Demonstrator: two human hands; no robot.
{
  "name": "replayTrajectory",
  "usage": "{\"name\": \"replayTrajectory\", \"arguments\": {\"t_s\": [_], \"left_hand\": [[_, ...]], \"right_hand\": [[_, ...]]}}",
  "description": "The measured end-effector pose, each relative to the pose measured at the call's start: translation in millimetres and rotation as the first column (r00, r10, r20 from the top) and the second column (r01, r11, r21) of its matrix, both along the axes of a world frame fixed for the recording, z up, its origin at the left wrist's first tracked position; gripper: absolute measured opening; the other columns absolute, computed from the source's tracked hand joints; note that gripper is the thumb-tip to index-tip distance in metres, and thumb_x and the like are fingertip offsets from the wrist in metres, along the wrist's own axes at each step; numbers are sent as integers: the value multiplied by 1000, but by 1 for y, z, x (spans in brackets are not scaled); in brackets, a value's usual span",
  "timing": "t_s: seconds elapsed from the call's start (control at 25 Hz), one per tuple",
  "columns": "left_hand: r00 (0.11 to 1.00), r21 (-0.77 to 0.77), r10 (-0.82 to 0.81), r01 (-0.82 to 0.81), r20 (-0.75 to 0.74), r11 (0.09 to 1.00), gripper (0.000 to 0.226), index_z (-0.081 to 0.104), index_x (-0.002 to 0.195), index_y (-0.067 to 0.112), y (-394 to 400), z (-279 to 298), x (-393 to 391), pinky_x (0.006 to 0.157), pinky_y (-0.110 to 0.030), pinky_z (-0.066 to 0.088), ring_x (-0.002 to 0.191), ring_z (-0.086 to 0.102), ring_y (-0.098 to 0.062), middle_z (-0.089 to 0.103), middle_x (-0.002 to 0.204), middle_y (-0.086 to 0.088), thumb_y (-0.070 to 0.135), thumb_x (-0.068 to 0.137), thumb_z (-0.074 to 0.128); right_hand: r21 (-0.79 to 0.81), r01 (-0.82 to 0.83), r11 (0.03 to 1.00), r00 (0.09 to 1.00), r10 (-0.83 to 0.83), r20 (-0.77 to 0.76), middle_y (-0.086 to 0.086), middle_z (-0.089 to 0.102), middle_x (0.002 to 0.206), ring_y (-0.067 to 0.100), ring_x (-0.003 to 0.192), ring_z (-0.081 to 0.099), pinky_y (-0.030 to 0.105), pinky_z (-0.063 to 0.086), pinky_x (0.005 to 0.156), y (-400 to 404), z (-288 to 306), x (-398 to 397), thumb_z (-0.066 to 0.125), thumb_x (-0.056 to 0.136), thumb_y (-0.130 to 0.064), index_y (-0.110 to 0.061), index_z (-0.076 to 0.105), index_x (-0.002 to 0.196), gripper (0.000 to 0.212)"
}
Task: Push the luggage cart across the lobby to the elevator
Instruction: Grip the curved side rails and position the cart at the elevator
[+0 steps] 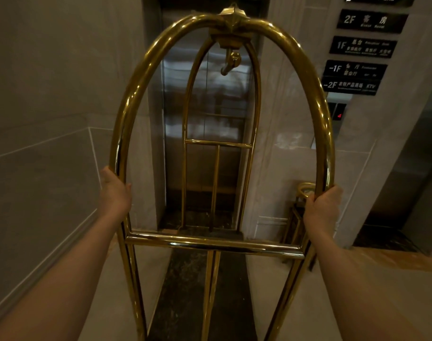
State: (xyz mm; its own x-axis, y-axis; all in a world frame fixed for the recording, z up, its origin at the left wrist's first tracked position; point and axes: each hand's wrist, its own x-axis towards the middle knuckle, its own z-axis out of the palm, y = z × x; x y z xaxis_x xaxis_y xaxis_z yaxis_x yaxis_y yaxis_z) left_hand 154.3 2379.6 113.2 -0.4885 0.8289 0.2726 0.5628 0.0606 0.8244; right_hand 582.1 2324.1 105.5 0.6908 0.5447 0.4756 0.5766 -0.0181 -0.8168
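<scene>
A brass luggage cart [213, 245] with two tall arched frames fills the middle of the head view. My left hand [114, 190] grips the near arch's left upright. My right hand [322, 205] grips its right upright at about the same height. Straight ahead, seen through the arches, is the elevator [175, 114] with its steel doors closed. The cart's far arch stands close to the doors. The cart's deck looks dark and carries no bags that I can see; its wheels are out of view.
A grey tiled wall [45, 119] runs close along the left. On the pillar to the right hang black floor signs [362, 46] and a call panel with a red arrow [338, 116]. A brass-topped bin [304, 190] stands by the pillar. A second elevator opening [407, 180] lies farther right.
</scene>
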Motion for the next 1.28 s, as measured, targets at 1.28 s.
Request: {"name": "replayTrajectory", "arguments": {"t_s": [1.28], "left_hand": [[994, -96, -66, 73, 82, 993, 76, 17, 144, 15, -14, 15, 4, 92, -57, 50, 117, 52, -43, 43, 137, -24, 11, 87, 66]], "right_hand": [[-242, 26, 970, 995, -2, 102, 24, 59, 108, 41, 94, 59, 47, 51, 68, -18, 21, -2, 62, 95, -24, -3, 40, 118, 38]]}}
